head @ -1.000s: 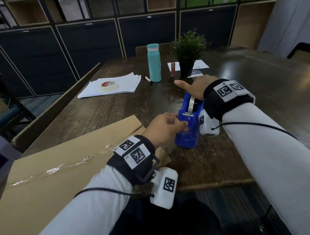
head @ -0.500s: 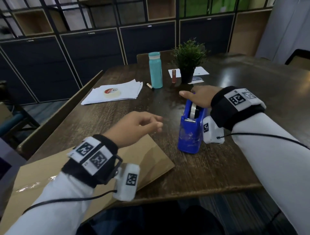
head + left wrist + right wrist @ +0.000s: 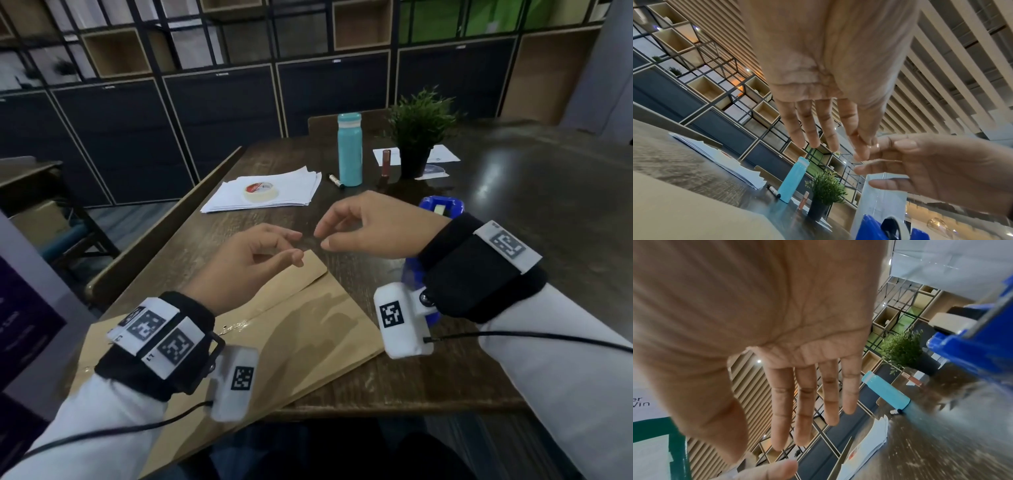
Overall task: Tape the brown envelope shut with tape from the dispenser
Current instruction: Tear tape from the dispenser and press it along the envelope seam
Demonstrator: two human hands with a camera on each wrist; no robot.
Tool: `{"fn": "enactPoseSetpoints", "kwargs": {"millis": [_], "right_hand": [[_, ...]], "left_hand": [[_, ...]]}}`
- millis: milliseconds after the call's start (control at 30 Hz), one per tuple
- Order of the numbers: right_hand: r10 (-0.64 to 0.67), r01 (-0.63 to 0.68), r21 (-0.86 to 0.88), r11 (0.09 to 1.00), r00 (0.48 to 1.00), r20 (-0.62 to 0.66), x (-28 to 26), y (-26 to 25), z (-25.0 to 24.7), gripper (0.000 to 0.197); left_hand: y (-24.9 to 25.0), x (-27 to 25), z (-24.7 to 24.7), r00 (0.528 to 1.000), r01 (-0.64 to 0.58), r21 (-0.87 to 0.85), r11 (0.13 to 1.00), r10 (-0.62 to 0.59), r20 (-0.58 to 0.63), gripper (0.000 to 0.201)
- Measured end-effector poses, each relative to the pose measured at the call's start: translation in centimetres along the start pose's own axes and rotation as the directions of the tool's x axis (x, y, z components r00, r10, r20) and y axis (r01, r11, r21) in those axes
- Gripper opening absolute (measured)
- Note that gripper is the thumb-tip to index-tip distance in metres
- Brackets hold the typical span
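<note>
The envelope (image 3: 274, 329) lies at the table's (image 3: 548, 240) near left edge, hanging a little over that edge, its flap end pointing toward the table's middle. A glossy strip of clear tape already runs across it under the left wrist, so some sealing looks done, though whether the flap itself is closed cannot be told. Both hands hover above the flap end, near each other. The left hand (image 3: 253, 257) holds thumb and forefinger pinched together, and the left wrist view shows a faint shiny film there that is probably a cut piece of tape, too thin to be sure. The right hand (image 3: 370, 229) reaches toward that pinch with relaxed fingers that hold nothing visible. In my judgement, laying this piece over the flap and pressing it flat is what is left. The dispenser (image 3: 440, 207) stands behind the right wrist, near the right of the near edge. The table is dark wood; toward its far edge are a paper stack (image 3: 270, 192) with a tape roll (image 3: 260, 192) on it, a bottle (image 3: 349, 150), a marker (image 3: 335, 181) and a potted plant (image 3: 419, 133). Dark cabinets and open shelves line the wall behind.
</note>
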State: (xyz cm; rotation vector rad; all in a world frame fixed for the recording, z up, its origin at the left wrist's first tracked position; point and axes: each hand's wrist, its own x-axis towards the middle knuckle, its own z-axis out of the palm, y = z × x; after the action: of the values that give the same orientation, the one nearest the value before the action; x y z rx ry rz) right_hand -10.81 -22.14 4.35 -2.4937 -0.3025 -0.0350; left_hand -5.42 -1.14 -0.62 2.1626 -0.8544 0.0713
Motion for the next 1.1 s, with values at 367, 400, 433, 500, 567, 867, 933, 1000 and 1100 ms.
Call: {"fn": "enactPoseSetpoints", "kwargs": {"millis": [367, 400, 433, 500, 567, 867, 933, 1000, 1100], "right_hand": [[-0.035, 0.046, 0.104, 0.993, 0.994, -0.102, 1.6, -0.7, 2.4, 0.016], [-0.042, 0.054, 0.105, 0.993, 0.993, -0.108, 1.7, -0.7, 2.5, 0.015], [-0.046, 0.057, 0.105, 0.993, 0.993, -0.112, 1.8, -0.7, 2.6, 0.015], [-0.043, 0.055, 0.094, 0.994, 0.991, -0.127, 2.0, -0.8, 2.9, 0.014], [-0.048, 0.057, 0.053, 0.997, 0.987, -0.155, 2.2, -0.9, 3.1, 0.012], [-0.055, 0.031, -0.108, 0.994, 0.970, -0.235, 3.0, -0.7, 4.1, 0.008], [-0.031, 0.010, -0.089, 0.996, 0.971, -0.238, 3.2, -0.5, 4.1, 0.009], [-0.005, -0.008, -0.050, 0.999, 0.967, -0.256, 3.3, -0.4, 4.1, 0.011], [0.041, -0.043, -0.001, 0.999, 0.959, -0.282, 3.4, -0.2, 3.8, 0.015]], "left_hand": [[-0.4, -0.4, -0.6, 1.000, -0.008, 0.030, 1.000, 0.007, 0.017, 0.018], [-0.4, -0.4, -0.7, 1.000, -0.005, 0.030, 1.000, 0.004, 0.019, 0.018], [-0.6, -0.4, -0.8, 1.000, -0.002, 0.030, 1.000, 0.002, 0.019, 0.019], [-0.7, -0.4, -0.9, 1.000, 0.004, 0.040, 0.999, -0.005, 0.017, 0.017], [-1.0, -0.3, -0.9, 0.999, 0.027, 0.039, 0.999, -0.028, 0.020, 0.014], [-2.1, 0.5, -1.5, 0.966, 0.167, 0.006, 0.986, -0.165, 0.199, 0.035], [-2.1, 1.0, -1.7, 0.955, 0.192, 0.044, 0.980, -0.197, 0.223, 0.037], [-2.5, 1.5, -1.8, 0.935, 0.234, 0.129, 0.964, -0.259, 0.241, 0.036], [-3.2, 2.1, -1.8, 0.886, 0.279, 0.313, 0.908, -0.369, 0.281, 0.040]]}}
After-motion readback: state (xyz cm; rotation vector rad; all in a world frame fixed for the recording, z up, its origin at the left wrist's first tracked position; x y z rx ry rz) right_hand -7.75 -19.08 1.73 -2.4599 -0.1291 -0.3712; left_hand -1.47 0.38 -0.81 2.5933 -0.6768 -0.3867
